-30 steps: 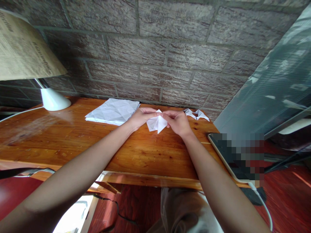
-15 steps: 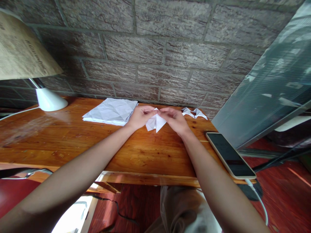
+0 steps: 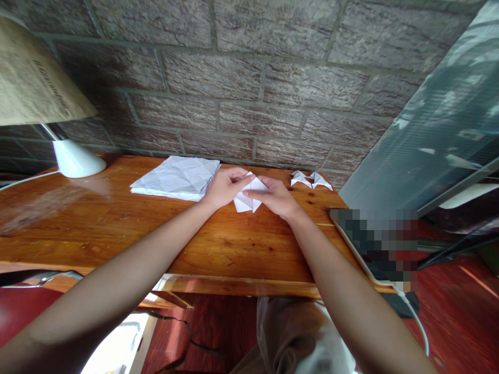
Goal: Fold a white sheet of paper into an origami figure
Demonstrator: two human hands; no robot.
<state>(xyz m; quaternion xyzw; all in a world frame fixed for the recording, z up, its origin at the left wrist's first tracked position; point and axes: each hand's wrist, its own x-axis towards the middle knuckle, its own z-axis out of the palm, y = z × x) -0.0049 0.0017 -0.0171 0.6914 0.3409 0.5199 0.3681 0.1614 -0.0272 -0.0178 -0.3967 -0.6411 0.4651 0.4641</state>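
A small piece of folded white paper is held between my two hands, just above the wooden table. My left hand pinches its upper left part, thumb near the top point. On the other side, my right hand grips the right edge, with its thumb laid across the paper's front. Left of my left hand lies a stack of creased white paper sheets. Two small folded paper shapes stand side by side to the right, near the wall.
A lamp with a white base stands at the table's left end. On the right edge lies a phone, partly blurred out, with a white cable hanging down. The brick wall rises directly behind the wooden table.
My right thumb has moved down from the paper's top onto its front face. The left hand keeps its pinch, and the paper's lower flaps look closer together.
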